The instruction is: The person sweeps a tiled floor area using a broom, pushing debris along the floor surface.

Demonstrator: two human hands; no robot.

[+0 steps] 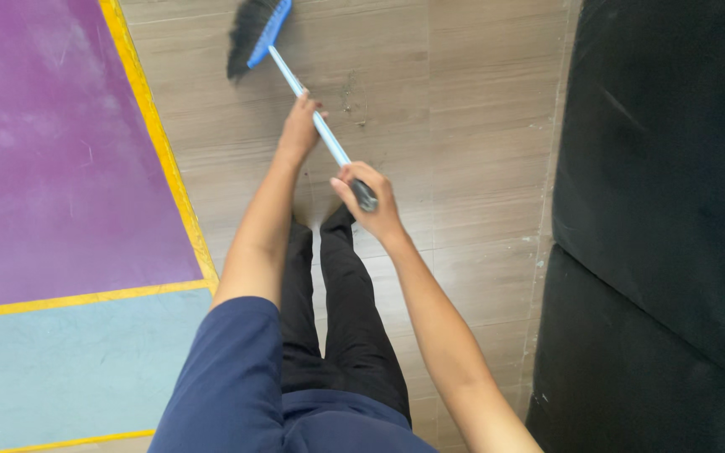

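Note:
A broom with a blue head and dark bristles [255, 33] rests its bristles on the wood-look floor [463, 101] at the top of the view. Its pale blue handle [295, 82] slants down to the right. My left hand [300, 126] grips the handle partway along. My right hand [369, 200] is closed around the dark top end of the handle, nearer my body. Both arms reach forward over my legs in black trousers [337, 327].
A purple mat with a yellow border [52, 159] lies at the left, with a light blue section [69, 369] below it. A black cushioned piece of furniture [665, 226] fills the right side. Small specks of dirt dot the floor along its edge.

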